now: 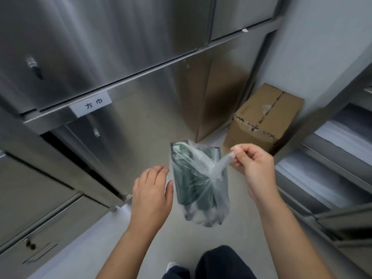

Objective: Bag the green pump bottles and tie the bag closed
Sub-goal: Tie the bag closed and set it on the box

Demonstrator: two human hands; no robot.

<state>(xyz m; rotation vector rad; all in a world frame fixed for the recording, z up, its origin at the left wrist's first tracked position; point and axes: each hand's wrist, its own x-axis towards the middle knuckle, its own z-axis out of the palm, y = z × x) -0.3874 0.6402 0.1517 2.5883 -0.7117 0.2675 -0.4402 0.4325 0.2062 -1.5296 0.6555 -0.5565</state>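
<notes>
Green bottles [187, 178] sit inside a clear plastic bag [205, 206], which hangs in the air above the pale floor [124, 234]. Bag neck is gathered and twisted into a tail. Right hand [253, 166] pinches the tail's end between thumb and forefinger, carrying the bag. Left hand [151, 192] is loosely spread, holding nothing, just beside the bag's left side. Steel cabinets [120, 57] on the left; cardboard box [263, 119] in the corner behind.

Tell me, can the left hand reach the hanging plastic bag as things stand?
Probably yes. The left hand is open right beside the bag, with nothing between them. The right hand pinches the bag's twisted top.
</notes>
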